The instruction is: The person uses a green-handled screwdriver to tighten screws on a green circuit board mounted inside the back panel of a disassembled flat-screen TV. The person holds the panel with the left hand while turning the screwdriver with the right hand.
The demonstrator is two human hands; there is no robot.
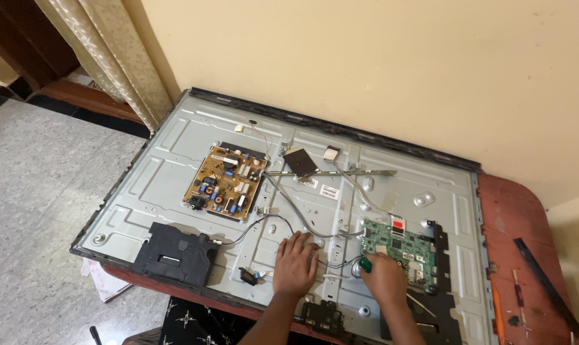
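Observation:
An opened flat television lies face down, its grey metal back panel (174,166) bare. My left hand (295,263) rests flat on the panel with fingers spread, beside grey cables (289,220). My right hand (385,278) grips a green-handled screwdriver (365,264) at the lower left corner of the green circuit board (401,249). A tan power board (225,182) sits further left on the panel.
A black speaker box (173,253) sits at the panel's near left edge. The reddish table (516,223) shows at right with a black strip (548,278) and small bits. A wall lies behind, a curtain (111,57) and tiled floor to the left.

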